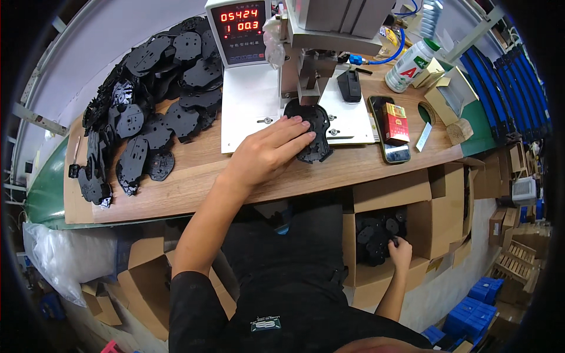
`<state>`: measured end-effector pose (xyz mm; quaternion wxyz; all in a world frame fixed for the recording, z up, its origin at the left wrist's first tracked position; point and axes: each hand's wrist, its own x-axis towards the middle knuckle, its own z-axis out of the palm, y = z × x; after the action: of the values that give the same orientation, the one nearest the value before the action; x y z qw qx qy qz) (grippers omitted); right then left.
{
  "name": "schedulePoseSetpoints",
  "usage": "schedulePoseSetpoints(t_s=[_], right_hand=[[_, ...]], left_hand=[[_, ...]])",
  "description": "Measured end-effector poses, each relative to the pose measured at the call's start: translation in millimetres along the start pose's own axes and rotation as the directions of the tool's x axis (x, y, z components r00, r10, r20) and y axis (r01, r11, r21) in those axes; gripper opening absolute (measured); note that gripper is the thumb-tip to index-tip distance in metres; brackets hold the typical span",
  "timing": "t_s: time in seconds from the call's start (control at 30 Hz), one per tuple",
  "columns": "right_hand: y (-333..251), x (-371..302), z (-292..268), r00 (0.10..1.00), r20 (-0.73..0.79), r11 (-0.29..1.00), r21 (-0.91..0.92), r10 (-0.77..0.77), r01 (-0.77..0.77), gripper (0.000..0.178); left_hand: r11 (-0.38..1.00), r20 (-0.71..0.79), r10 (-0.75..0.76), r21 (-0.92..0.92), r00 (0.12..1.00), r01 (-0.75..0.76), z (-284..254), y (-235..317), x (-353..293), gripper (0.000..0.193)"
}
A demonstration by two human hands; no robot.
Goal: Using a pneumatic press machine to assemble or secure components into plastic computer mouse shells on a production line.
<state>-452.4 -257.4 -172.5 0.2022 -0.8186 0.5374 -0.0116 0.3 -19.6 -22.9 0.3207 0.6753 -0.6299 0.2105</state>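
On the white base plate (247, 112) of a bench press (312, 76), a black moulded plastic part (318, 132) lies below the metal press head, its near end past the plate's front edge. My left hand (268, 150) grips this part from its left side, with the fingers over its edge; the thumb is hidden. Low at the right, my right hand (401, 253) reaches into an open cardboard box (419, 235) holding black plastic parts (372, 235). Its fingers are closed on a small dark piece at the edge of that heap.
Black plastic plates (141, 112) form a large heap on the table's left. A control box (240, 35) with red digits stands behind. Right of the press are a phone (388, 132), a red carton (396, 123), a white bottle (409, 67) and a tape roll (426, 112).
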Motion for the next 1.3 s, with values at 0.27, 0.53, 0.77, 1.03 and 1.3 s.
schedulePoseSetpoints(t_s=[0.27,0.53,0.77,1.03,1.3], right_hand=[[-122,25,-13,0.908,0.033,0.835,0.408,-0.417,0.369,0.032],[-318,25,-75,0.296,-0.304,0.23,0.234,-0.906,0.945,0.056],[-361,18,-64,0.282,-0.129,0.295,-0.1,-0.951,0.95,0.091],[-366,21,-69,0.294,-0.071,0.302,-0.276,-0.953,0.913,0.063],[-370,21,-62,0.23,-0.101,0.249,-0.266,-0.968,0.931,0.052]], left_hand=[[0.999,0.041,-0.014,-0.049,0.999,0.016,1,-4,-7,0.038],[0.996,0.023,-0.02,-0.085,1.0,0.022,0,-2,-7,0.041],[0.995,-0.007,-0.048,-0.09,0.999,0.047,0,-3,-8,0.041],[0.98,0.063,0.021,-0.197,0.998,-0.008,-18,-8,-21,0.054],[0.538,-0.304,-0.56,0.574,0.771,0.617,-166,-60,-143,0.039]])
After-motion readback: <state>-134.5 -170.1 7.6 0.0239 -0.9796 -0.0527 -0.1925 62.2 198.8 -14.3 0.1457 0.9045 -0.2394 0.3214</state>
